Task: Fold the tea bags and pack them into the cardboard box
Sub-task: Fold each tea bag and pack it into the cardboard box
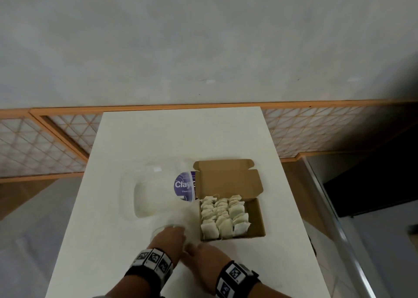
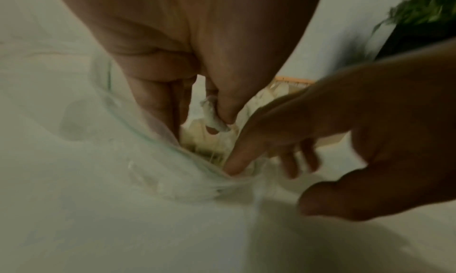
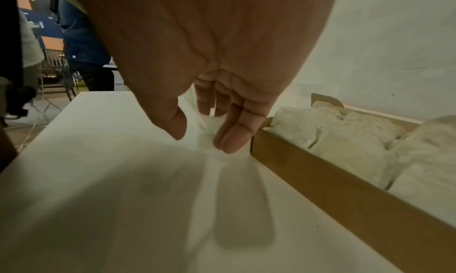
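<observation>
An open cardboard box (image 1: pixel 260 218) on the white table holds three rows of folded tea bags (image 1: pixel 222 216). Just left of its near corner, my left hand (image 1: pixel 172 235) reaches into the mouth of a clear plastic bag (image 2: pixel 148 160). In the left wrist view my left hand (image 2: pixel 219 124) pinches a small white tea bag end (image 2: pixel 209 113) between thumb and fingers. My right hand (image 1: pixel 203 254) hovers beside it with relaxed fingers, its index fingertip (image 2: pixel 234 166) touching the plastic. The right wrist view shows that hand (image 3: pixel 202 140) holding nothing, close to the box wall (image 3: pixel 320 175) and the tea bags (image 3: pixel 345 140).
The clear bag (image 1: pixel 156 191) lies left of the box and carries a purple label (image 1: pixel 184 185). The box lid (image 1: pixel 228 178) stands open at the back. The table's right edge (image 1: pixel 300 218) runs close to the box. A wall rises behind the table.
</observation>
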A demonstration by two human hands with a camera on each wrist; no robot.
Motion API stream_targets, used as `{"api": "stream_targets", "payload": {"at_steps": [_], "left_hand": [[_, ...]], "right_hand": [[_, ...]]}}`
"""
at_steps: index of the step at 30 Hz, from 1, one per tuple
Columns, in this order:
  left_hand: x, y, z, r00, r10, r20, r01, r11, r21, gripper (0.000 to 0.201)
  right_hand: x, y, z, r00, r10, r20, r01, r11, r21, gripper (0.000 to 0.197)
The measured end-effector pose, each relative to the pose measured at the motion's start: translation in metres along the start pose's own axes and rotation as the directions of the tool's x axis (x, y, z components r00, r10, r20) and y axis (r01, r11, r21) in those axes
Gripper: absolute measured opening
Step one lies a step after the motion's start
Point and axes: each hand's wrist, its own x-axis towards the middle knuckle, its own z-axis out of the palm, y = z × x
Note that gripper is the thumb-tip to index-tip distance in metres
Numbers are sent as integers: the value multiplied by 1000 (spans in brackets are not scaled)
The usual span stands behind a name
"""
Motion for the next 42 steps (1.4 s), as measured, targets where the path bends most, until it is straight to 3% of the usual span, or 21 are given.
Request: {"api": "stream_targets", "payload": {"at_steps": [4,7,9,12,14,16,18,21,24,27,31,34,37,42], "left_hand": [[-24,2,-20,993,-42,-108,17,975,-220,23],[-53,-5,-42,977,-104,-186,2,877,-481,15],[-75,-9,-59,962,-198,-190,-13,657,-753,6],[-104,-13,-85,965,-222,-138,-99,181,-979,31],[-118,-10,-103,959,-225,-173,-176,5,-984,40],[-129,-5,-117,951,-230,-209,-231,-73,-970,45],[-137,0,-128,942,-225,-250,-273,-81,-958,50],[-144,6,-140,918,-220,-331,-340,-4,-940,57],[-149,9,-146,899,-193,-393,-388,69,-919,59],[-153,10,-146,880,-182,-439,-422,125,-898,55],[-157,12,-146,884,-151,-441,-442,31,-896,36],[-156,11,-148,873,-184,-452,-463,-20,-886,21],[-151,5,-145,865,-198,-461,-472,-11,-882,20],[-155,-2,-140,870,-223,-440,-465,-75,-882,16]], "right_hand": [[-8,-13,-17,996,76,-48,-73,996,54,49],[-15,-14,-29,989,135,-62,-130,988,80,45],[-24,-16,-42,981,166,-104,-157,983,92,46],[-36,-24,-73,951,213,-222,-149,951,271,38],[-46,-34,-98,922,237,-307,-86,897,434,36],[-56,-45,-119,880,251,-404,33,815,578,35],[-65,-58,-140,848,248,-467,168,711,682,31],[-75,-75,-162,799,224,-559,334,607,721,27],[-77,-80,-171,734,233,-638,414,591,692,29],[-75,-81,-173,706,223,-672,437,610,661,24],[-73,-77,-169,714,233,-660,446,575,685,23],[-76,-75,-170,727,198,-657,434,609,663,19],[-77,-75,-172,736,179,-653,425,628,652,4],[-73,-79,-168,746,187,-639,402,639,656,4]]}}
